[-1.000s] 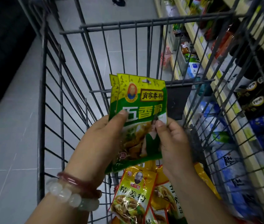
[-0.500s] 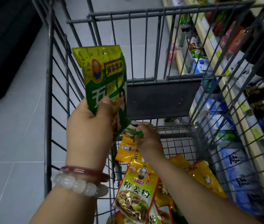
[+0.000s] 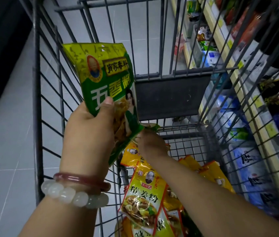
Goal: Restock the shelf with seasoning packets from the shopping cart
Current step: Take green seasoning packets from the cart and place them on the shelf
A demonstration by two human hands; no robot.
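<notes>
Green packets up in your left hand, right hand down in the cart.

Your left hand (image 3: 90, 134) grips green-and-yellow plastic seasoning packets (image 3: 108, 89) upright above the grey wire shopping cart (image 3: 37, 117), near its left wall, thumb pressed on the front. Your right hand (image 3: 152, 142) reaches low inside, fingers curled on another green packet (image 3: 149, 126); only its edge shows. Yellow plastic seasoning packets (image 3: 143, 199) lie piled on the cart floor. The store shelf (image 3: 248, 100) with blue bags runs along the cart's right side.
</notes>
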